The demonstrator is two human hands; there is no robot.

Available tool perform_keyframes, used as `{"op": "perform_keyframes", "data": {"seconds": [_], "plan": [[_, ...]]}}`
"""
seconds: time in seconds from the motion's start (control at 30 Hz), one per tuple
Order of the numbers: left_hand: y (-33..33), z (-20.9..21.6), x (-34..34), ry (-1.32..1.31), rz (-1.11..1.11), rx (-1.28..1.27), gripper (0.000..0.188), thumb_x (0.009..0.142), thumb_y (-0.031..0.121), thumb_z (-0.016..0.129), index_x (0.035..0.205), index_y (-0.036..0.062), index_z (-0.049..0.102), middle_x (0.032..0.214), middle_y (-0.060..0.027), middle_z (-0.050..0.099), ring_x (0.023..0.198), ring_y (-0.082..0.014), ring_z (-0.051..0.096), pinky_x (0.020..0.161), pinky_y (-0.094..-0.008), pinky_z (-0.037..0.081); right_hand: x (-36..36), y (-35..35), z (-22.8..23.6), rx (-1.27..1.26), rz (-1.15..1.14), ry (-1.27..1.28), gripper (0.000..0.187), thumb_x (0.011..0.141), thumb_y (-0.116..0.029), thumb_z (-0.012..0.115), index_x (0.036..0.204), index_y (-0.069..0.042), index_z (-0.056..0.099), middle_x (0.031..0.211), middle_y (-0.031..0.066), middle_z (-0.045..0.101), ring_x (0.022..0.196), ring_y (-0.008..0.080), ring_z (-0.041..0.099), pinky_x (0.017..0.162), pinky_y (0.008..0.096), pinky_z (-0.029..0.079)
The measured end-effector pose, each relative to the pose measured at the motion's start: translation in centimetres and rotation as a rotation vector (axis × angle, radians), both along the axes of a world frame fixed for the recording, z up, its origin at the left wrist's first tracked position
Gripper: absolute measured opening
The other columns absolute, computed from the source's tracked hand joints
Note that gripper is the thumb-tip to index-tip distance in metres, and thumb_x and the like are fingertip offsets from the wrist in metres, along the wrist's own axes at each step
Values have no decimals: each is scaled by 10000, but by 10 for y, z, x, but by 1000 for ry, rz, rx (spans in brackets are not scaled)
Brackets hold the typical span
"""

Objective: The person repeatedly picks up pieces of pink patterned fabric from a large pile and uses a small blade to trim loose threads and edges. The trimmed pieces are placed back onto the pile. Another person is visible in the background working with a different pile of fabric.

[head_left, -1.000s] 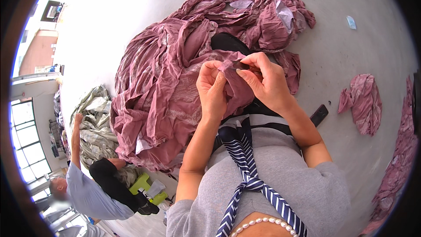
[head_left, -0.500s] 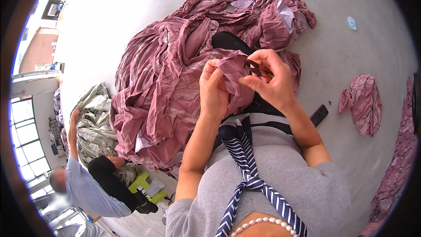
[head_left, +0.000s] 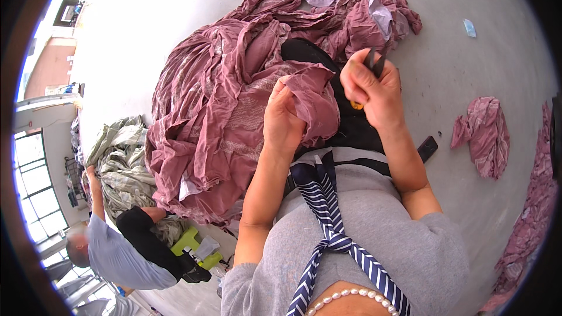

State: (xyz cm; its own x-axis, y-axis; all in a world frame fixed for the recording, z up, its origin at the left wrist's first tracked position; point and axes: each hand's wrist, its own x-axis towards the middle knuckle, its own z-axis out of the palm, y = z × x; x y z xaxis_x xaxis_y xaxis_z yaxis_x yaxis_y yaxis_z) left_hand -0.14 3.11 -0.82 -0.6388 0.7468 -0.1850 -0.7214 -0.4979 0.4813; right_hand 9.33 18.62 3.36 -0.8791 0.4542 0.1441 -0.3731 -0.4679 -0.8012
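Observation:
A large heap of dusty-pink patterned fabric spreads over my lap and away across the floor. My left hand is closed on an edge of it, and a flap hangs over the fingers. In my right hand, held apart from the cloth on its right, is a pair of thread snips. Their dark blades point up and away from me, and a yellow-orange bit shows below the fist. The rest of the snips is hidden by my fingers.
On the right floor lie a dark phone, a small pink cloth bundle and a light-blue packet. More pink fabric lines the right edge. At left, another person sits by grey-green fabric and a lime-green stool.
My right hand has drawn back from the fabric edge, moving right and away with the snips. My left hand still pinches the cloth. The other person's hand has shifted slightly nearer.

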Motion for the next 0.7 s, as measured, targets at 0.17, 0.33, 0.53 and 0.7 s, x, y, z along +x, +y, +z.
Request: {"op": "perform_keyframes", "data": {"seconds": [0.17,0.33,0.53,0.7], "plan": [[-4,-9,-3,-123,56,-47,242,952,115,451,1168,33,525,1106,-72,611,1026,-199,591,929,-356,465,6,18,-10,593,-280,-313,208,953,-237,543,973,-31,550,697,-10,554,536,43,433,499,191,324],[4,3,5,-29,33,-52,215,942,114,494,1150,67,525,1111,-61,613,1030,-185,592,924,-340,470,7,-16,-7,919,-202,-343,247,909,-238,597,994,-20,515,760,90,610,665,180,603,607,286,471],[8,9,12,25,37,-10,141,919,105,568,1049,74,521,1060,-69,625,961,-161,613,869,-306,499,-2,-23,-13,884,-244,-260,236,853,-191,677,928,-31,521,746,113,622,619,231,625,563,301,481],[10,6,16,-2,36,-10,116,925,91,558,1033,72,522,1033,-62,631,928,-147,619,830,-284,512,-3,-24,-16,959,-299,-242,226,845,-188,688,907,-35,535,720,111,616,592,219,616,552,290,479]]}}
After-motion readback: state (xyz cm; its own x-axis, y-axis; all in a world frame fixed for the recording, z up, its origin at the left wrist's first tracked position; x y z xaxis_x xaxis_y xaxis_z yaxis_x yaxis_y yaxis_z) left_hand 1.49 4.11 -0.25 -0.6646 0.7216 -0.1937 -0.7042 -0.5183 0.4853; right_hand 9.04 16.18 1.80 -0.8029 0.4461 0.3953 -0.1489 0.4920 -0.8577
